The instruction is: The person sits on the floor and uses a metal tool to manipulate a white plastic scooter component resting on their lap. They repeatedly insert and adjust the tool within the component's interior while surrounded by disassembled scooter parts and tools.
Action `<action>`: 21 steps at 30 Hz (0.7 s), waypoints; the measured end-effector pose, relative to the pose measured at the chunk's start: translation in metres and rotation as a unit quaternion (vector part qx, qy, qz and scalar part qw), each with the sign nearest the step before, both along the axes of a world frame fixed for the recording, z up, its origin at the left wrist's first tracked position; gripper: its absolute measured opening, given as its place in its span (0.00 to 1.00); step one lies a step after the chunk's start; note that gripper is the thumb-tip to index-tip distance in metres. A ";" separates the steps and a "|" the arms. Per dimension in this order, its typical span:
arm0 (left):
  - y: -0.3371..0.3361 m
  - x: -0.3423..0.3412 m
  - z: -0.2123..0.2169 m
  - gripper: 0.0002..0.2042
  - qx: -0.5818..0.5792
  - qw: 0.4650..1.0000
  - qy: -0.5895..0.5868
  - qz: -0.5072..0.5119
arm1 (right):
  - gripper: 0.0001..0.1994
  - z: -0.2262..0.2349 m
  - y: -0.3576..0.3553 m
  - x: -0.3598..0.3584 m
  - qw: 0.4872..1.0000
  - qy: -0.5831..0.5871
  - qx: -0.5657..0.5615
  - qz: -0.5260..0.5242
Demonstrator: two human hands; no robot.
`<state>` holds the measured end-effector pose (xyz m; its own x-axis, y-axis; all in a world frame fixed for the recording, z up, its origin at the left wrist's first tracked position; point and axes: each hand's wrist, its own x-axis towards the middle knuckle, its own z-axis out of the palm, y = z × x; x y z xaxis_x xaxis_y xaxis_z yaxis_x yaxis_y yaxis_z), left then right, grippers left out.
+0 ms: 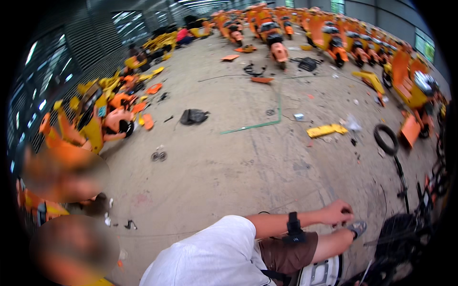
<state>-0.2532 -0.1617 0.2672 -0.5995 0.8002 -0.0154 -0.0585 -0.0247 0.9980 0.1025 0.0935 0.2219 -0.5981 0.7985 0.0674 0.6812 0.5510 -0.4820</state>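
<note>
My left arm reaches to the right across the lower part of the head view, a black strap with a small box (295, 229) around the forearm. Above my bent leg and the grey shoe (358, 229), my left hand (338, 212) hangs with its fingers loosely bent and a gap between them. Nothing shows in its grasp. My right hand cannot be made out. Beneath my leg is a white slatted seat or frame (320, 275). Dark wheels and frame parts (398, 238) crowd the lower right, beyond the shoe.
A black tyre (386, 139) lies right of centre, near a yellow panel (327, 130). A green strip (253, 127) and a black bag-like piece (193, 117) lie on the concrete floor. Orange and yellow scooters (329, 38) line the back; body parts are heaped left. A person in red (183, 35) crouches far off.
</note>
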 end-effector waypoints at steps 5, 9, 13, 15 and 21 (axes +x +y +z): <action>-0.159 -0.076 -0.019 0.17 -0.073 0.968 -0.070 0.232 | 0.15 0.011 -0.010 -0.009 0.989 -0.137 -0.049 -0.039; -0.333 -0.090 -0.026 0.23 -0.038 0.881 -0.165 0.442 | 0.15 0.042 -0.031 -0.021 0.993 -0.118 -0.031 0.000; -0.493 -0.074 0.005 0.34 0.167 0.763 -0.146 0.607 | 0.16 0.064 -0.051 -0.040 0.993 -0.111 -0.019 0.032; -0.555 -0.058 0.028 0.38 0.222 0.690 -0.093 0.683 | 0.16 0.070 -0.057 -0.044 0.994 -0.104 -0.014 0.042; -0.663 0.001 0.080 0.49 0.405 0.556 -0.044 0.724 | 0.18 0.065 -0.041 -0.026 0.996 -0.072 -0.008 0.061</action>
